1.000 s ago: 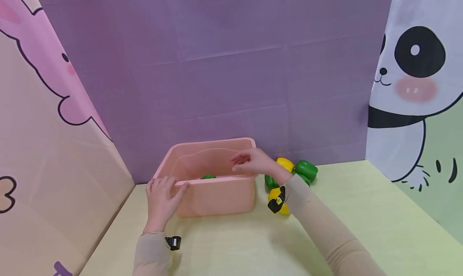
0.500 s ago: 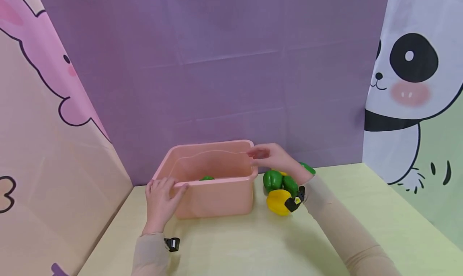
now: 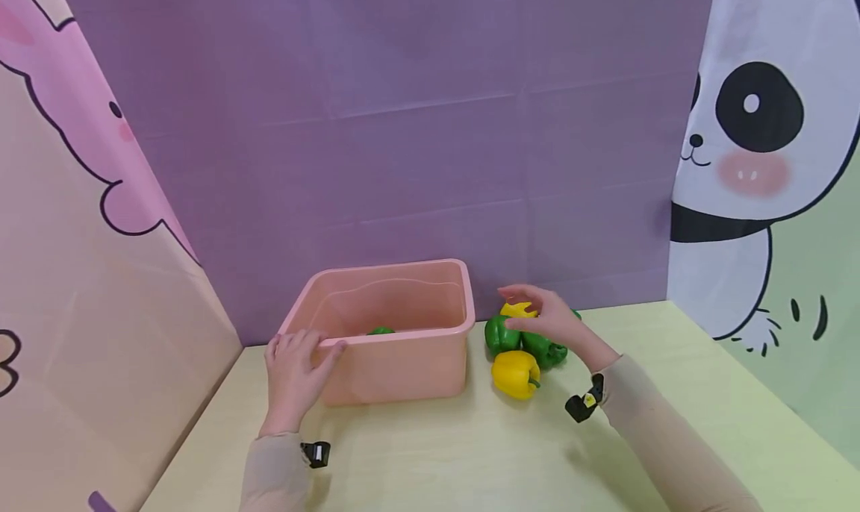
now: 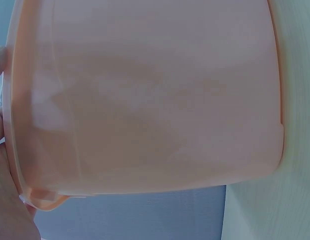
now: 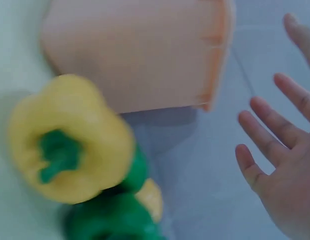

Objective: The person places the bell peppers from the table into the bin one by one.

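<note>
A pink plastic bin (image 3: 396,366) stands on the table, with part of a green bell pepper (image 3: 381,331) showing inside. My left hand (image 3: 293,378) grips its front left corner, fingers over the rim and thumb outside. Over the pile to the bin's right, my right hand (image 3: 547,320) is spread and holds nothing; the right wrist view shows the fingers (image 5: 265,137) apart. Below it lie a yellow bell pepper (image 3: 516,375), green bell peppers (image 3: 502,336) and another yellow one (image 3: 517,310) behind. The hand partly hides the pile.
The light wooden table (image 3: 416,452) ends at a purple cloth backdrop (image 3: 416,124). A printed side panel (image 3: 101,333) borders it on the left, and a panda panel (image 3: 752,198) on the right.
My right hand has moved right, from over the bin's right side to above the bell peppers, uncovering the front yellow one. My left hand keeps its grip on the rim.
</note>
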{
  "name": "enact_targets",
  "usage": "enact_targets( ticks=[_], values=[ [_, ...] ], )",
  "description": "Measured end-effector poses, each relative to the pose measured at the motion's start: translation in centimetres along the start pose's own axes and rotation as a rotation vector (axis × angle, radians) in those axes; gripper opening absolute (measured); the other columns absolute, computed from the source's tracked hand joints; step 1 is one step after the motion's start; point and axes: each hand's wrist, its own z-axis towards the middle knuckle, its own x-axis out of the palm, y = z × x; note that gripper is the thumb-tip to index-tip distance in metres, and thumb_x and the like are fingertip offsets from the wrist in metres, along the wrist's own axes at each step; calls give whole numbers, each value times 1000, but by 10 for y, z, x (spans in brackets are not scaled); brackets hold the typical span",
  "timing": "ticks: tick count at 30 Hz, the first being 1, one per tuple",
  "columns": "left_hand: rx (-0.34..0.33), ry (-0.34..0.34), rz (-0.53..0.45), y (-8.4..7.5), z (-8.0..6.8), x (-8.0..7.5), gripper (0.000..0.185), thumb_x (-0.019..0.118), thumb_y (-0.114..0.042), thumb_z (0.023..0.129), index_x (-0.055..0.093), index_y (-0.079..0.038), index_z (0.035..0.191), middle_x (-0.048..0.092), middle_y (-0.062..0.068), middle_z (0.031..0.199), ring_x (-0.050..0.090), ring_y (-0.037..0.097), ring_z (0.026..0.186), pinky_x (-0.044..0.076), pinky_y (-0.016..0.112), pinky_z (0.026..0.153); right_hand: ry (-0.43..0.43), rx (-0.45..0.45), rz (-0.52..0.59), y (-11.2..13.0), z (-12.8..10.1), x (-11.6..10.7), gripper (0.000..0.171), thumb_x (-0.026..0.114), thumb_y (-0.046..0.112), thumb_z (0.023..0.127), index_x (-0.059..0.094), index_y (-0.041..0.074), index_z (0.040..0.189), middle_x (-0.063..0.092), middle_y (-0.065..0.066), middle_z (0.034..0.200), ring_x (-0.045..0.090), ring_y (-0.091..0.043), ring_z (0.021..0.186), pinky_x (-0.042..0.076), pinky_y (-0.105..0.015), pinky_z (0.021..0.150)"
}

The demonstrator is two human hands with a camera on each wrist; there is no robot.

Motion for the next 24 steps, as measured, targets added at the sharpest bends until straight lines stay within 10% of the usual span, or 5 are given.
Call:
enact_targets(
  ticks=[24],
  values=[
    [1, -7, -5, 0, 0, 0, 34, 66, -43, 89, 63, -9, 94, 64, 10, 93, 50, 35, 99, 16, 60, 104, 37, 66, 24, -51, -48, 49, 78, 85, 26, 74, 48, 5, 139, 42, -20, 142, 39, -44, 127, 30, -64, 103]
  ],
)
